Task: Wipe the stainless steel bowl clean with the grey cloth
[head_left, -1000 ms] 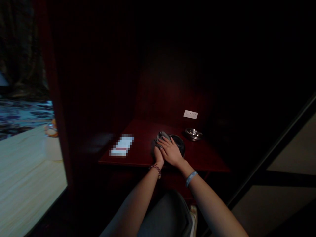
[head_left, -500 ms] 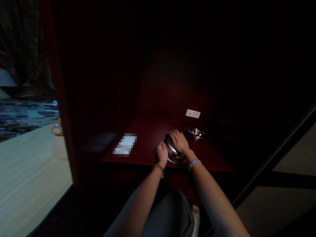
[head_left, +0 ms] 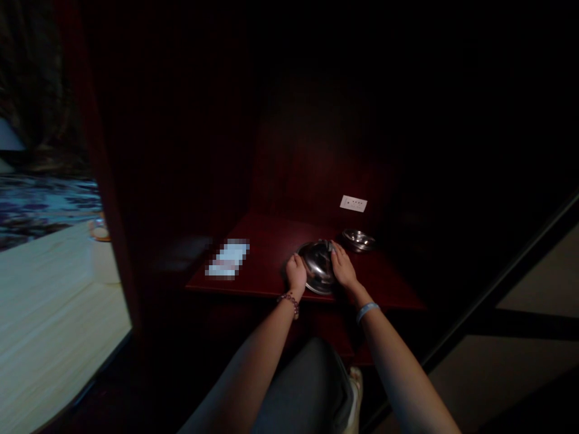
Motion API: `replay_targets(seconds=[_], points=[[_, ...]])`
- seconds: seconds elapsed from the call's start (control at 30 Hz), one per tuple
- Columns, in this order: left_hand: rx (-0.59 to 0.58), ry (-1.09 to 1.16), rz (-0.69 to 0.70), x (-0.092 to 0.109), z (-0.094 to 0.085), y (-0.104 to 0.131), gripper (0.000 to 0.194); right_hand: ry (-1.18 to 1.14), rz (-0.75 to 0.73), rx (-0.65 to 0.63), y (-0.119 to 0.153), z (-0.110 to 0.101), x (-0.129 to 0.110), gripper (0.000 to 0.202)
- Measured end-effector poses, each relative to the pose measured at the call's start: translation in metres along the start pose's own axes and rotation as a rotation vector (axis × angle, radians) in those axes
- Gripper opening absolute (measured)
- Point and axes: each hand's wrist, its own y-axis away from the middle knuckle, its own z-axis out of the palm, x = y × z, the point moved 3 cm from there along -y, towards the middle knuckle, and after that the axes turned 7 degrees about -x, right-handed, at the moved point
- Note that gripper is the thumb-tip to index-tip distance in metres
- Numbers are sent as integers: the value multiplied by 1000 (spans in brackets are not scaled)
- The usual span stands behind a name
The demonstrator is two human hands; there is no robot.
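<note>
A shiny stainless steel bowl (head_left: 318, 265) sits dome side up at the front of the dark red shelf. My left hand (head_left: 296, 275) is closed on its left rim, thumb on top. Along the bowl's right side lies my right hand (head_left: 342, 265), fingers together and pressed against the metal. By these fingertips a small greyish patch shows, too dim to make out. Behind and to the right, more steel bowls (head_left: 358, 240) appear stacked, openings up.
The dark red shelf (head_left: 266, 241) has walls at its back and left. A blurred-out white rectangle (head_left: 228, 259) lies on its left part. A white socket plate (head_left: 353, 204) is on the back wall. Further left stands a pale tabletop (head_left: 54, 313) with a white container (head_left: 106, 259).
My right hand has slid from the bowl's top to its right side, uncovering the dome. My left hand stays at the left rim. The view has shifted slightly.
</note>
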Motion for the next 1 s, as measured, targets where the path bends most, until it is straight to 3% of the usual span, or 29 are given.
replay_targets(seconds=[0.27, 0.47, 0.6, 0.73, 1.0], points=[[-25, -199, 26, -4, -1, -5, 42, -166, 125, 143, 47, 10, 9, 65], [-48, -300, 40, -4, -1, -5, 42, -83, 179, 166, 72, 19, 3, 60], [-45, -289, 61, -5, -1, -5, 41, 23, 179, 168, 86, 25, -11, 56], [-46, -248, 54, -3, 0, -3, 41, 191, 79, 172, 103, 39, -33, 54], [-64, -146, 40, 3, -1, 1, 44, 479, -76, 32, 109, 58, -75, 56]])
